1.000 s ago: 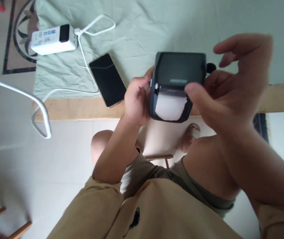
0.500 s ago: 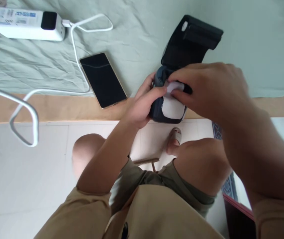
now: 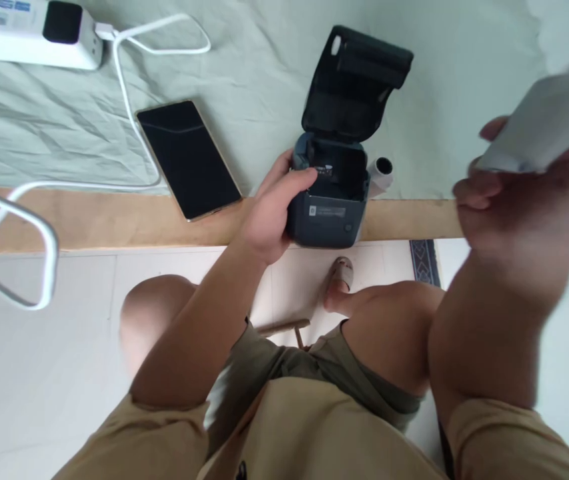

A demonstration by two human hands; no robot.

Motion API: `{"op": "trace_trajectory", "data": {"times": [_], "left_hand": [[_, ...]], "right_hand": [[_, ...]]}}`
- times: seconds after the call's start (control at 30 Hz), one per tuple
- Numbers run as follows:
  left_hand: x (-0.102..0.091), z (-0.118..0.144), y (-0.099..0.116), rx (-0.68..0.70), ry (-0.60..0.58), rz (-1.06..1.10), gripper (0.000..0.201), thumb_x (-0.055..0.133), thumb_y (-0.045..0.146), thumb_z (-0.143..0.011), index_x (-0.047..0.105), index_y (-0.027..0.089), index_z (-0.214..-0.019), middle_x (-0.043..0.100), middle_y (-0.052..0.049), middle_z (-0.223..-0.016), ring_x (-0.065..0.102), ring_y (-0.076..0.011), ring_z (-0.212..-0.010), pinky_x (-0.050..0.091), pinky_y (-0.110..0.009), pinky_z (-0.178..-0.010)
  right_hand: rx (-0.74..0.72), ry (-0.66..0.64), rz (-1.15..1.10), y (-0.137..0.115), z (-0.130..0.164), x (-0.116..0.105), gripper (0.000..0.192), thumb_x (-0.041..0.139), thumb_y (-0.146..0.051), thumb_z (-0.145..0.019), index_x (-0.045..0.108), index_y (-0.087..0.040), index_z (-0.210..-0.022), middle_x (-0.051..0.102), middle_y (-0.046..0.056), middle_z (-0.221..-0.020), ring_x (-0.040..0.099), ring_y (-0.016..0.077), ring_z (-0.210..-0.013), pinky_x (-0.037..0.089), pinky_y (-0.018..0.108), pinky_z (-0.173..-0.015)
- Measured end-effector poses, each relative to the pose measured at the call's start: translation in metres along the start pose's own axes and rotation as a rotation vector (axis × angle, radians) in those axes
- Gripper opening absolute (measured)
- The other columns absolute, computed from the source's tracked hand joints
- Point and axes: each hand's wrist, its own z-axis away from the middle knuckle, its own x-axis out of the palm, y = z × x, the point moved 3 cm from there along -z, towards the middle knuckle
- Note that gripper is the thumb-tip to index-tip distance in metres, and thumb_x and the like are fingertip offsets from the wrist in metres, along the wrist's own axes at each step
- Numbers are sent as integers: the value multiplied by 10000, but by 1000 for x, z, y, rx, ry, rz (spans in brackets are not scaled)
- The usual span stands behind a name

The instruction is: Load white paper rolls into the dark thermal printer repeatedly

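since half a second ago the right hand [image 3: 524, 200] has come away from the printer and now is at the right edge of the frame, closed on a white paper roll [image 3: 544, 123], which looks blurred. the compartment where the paper was sitting is now bare.

largest around is the pale green sheet [image 3: 244, 87] covering the upper half of the frame, with a wooden edge [image 3: 89, 220] below it. the small dark printer [image 3: 329, 193] stands in the middle of the frame at this edge, its lid [image 3: 357, 83] tilted back and open. the left hand [image 3: 269, 213] grips the printer body from its left side, thumb curled over the rim, so it is closed on it.

i judge the step in hand is taking the roll out of the printer; the next move probably asks the left hand to keep the body steady while the roll is put down or changed.

left of the printer lies a black phone [image 3: 187, 160], and a white cable [image 3: 129, 107] runs beside it to a white power bank [image 3: 29, 33] in the upper left. a small paper core [image 3: 380, 175] lies just beside the printer on its right, so near that it could be knocked.
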Motion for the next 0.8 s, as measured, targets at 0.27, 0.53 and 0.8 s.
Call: {"op": "trace_trajectory", "data": {"times": [0.27, 0.53, 0.8], "left_hand": [[7, 2, 6, 30, 1, -65, 234, 538, 271, -810, 586, 209, -1030, 666, -4, -884, 649, -201, -866, 531, -281, -653], [9, 1, 5, 61, 59, -78, 224, 571, 282, -773, 601, 213, -983, 663, 0, -882, 635, -193, -833, 530, -281, -649], [8, 2, 7, 0, 54, -75, 257, 559, 274, -789, 599, 229, -1039, 666, -6, -882, 655, -206, -860, 514, -271, -604]], "right_hand": [[293, 213, -84, 65, -3, 4, 240, 386, -359, -769, 438, -245, -973, 498, 22, -840, 330, 36, -468, 187, 183, -341], [118, 253, 375, 66, 3, -7, 367, 544, -253, -796, 521, -285, -1161, 570, 27, -1138, 592, 123, -884, 527, 339, -812], [-54, 310, 641, 64, 1, -9, 510, 537, -222, -770, 375, -285, -1250, 499, 52, -1248, 514, 201, -1109, 458, 432, -919]]}}
